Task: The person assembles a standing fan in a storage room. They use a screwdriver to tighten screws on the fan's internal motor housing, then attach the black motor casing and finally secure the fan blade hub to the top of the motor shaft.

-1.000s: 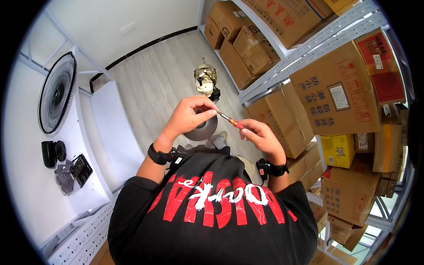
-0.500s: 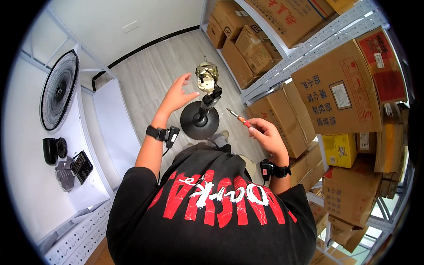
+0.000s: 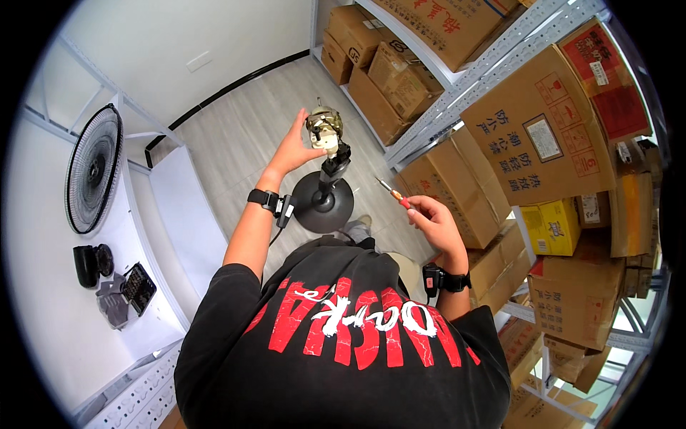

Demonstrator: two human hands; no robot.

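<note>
In front of me a fan motor [image 3: 325,130], exposed and metal with a white plastic part, tops a black stand with a round base [image 3: 323,203]. My left hand [image 3: 291,149] rests against the motor's left side, thumb below and fingers along its upper edge, gripping it; the fingers' far side is hidden. My right hand [image 3: 431,218] is closed on a screwdriver [image 3: 394,193] with a red handle, its shaft pointing up and left, apart from the fan.
On the left shelf are a round fan grille [image 3: 94,169], a black fan part [image 3: 91,265], grey gloves [image 3: 113,303] and a dark tray of small pieces [image 3: 138,288]. Metal racks with cardboard boxes [image 3: 543,136] and a yellow box [image 3: 549,227] line the right.
My left hand has moved right and closed in on the motor, from beside it to touching it. The screwdriver remains in my right hand. The whole view has shifted slightly.
</note>
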